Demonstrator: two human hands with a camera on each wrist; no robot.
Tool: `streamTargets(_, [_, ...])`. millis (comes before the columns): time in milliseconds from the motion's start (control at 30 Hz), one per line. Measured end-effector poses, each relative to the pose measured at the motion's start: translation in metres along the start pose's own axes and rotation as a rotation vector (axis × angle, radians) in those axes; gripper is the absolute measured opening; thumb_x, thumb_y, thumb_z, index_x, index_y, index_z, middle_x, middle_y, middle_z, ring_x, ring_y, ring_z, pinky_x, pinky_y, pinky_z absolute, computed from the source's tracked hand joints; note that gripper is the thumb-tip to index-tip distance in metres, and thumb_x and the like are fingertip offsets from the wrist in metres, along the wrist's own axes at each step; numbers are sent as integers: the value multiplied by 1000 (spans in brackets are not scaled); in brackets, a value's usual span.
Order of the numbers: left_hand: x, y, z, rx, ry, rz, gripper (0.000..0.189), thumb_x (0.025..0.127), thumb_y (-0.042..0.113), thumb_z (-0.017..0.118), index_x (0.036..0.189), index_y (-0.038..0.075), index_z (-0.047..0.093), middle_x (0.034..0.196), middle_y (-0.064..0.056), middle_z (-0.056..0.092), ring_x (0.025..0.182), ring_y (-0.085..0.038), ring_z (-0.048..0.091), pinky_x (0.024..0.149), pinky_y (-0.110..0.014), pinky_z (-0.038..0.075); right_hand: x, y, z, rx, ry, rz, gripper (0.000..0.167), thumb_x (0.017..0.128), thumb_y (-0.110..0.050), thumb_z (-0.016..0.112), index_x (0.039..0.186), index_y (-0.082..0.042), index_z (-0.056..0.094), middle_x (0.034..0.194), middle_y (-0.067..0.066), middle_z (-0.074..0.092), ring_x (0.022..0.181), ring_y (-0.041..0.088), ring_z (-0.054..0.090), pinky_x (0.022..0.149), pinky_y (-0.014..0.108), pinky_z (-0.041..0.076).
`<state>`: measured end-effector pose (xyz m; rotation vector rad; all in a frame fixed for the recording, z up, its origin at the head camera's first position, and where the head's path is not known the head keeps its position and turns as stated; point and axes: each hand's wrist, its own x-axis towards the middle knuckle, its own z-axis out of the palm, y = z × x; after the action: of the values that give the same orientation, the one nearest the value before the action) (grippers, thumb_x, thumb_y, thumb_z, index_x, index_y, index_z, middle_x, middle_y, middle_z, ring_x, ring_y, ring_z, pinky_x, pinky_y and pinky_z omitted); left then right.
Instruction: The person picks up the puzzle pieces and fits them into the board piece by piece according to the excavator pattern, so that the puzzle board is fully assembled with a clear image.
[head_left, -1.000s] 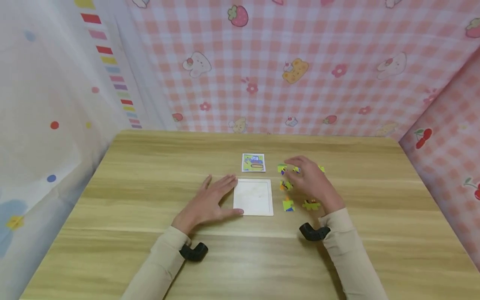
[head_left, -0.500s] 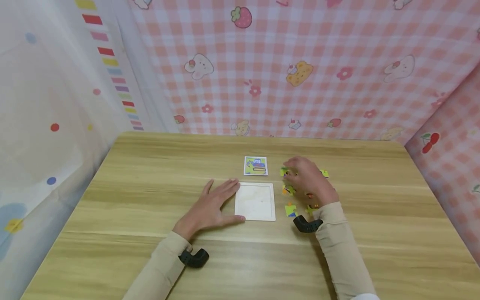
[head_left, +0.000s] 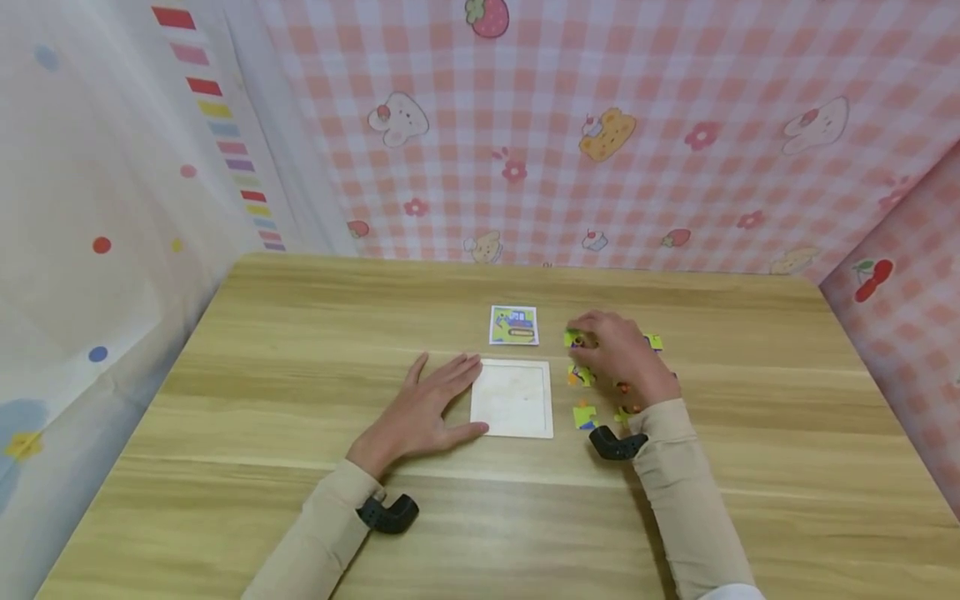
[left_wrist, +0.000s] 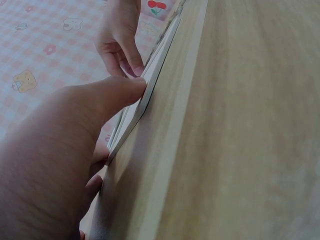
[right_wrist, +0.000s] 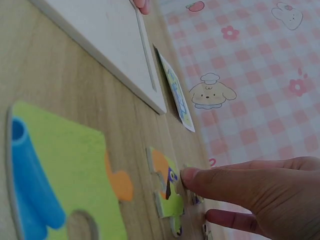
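The far-left piece (head_left: 572, 339) lies on the desk (head_left: 480, 525), to the right of the tray (head_left: 512, 398) and slightly beyond its far edge. The right hand (head_left: 621, 354) reaches down over it, with thumb and fingers (head_left: 582, 322) on opposite sides; whether they grip it or only straddle it cannot be told. This placement appears suited to picking up a flat part by its edges.

A second piece (head_left: 581, 375) and a third piece (head_left: 584, 417) lie just right of the tray, set apart, presumably so that each can be reached singly. A fourth piece (head_left: 654, 342) lies farther right of the tray; other parts are partly hidden by the arm.

The left hand (head_left: 420, 417) is at the tray's left edge, fingers spread and extended, gripping nothing: fingertips touch the far corner, thumb the near corner. This likely steadies the tray.

The card (head_left: 514, 325) lies beyond the tray, picture up, probably for reference. A checked cloth (head_left: 555, 83) hangs behind the desk, beyond the tray.
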<state>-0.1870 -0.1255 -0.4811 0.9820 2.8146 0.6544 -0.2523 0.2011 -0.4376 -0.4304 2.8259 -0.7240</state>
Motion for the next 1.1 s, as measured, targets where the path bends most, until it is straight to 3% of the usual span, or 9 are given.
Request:
streamTargets(400, [3,1,-3,23,-24,-5,92,94,69,55,162,12,33,169,2,26,157,-18,22,126,-59,-4,-1,1,-5,-9,10,-13,48,97,-17,74,141,-1,62,142,19,61,122,35,56,107,56,47])
streamTargets(633, [2,1,-2,34,-27,-13,92,94,69,55,162,12,32,169,2,25,157,-18,22,126,-58,-4,-1,1,-4,26,8,8,50,98,-17,74,143,-2,61,137,18,64,111,32,55,99,51,49])
streamTargets(900, [2,0,-2,38,-29,-12,92,94,69,55,162,12,32,170,2,25,157,-18,22,126,-58,-4,1,2,-2,82,4,14,48,99,-13,71,142,4,59,144,24,56,137,42,47,115,58,40])
streamTargets(1100, [1,0,-1,33,-27,-13,92,94,69,55,162,12,32,170,2,25,157,-18,22,126,-59,-3,2,1,-1,106,8,25,39,98,-10,71,133,7,64,139,26,56,134,42,45,114,59,40])
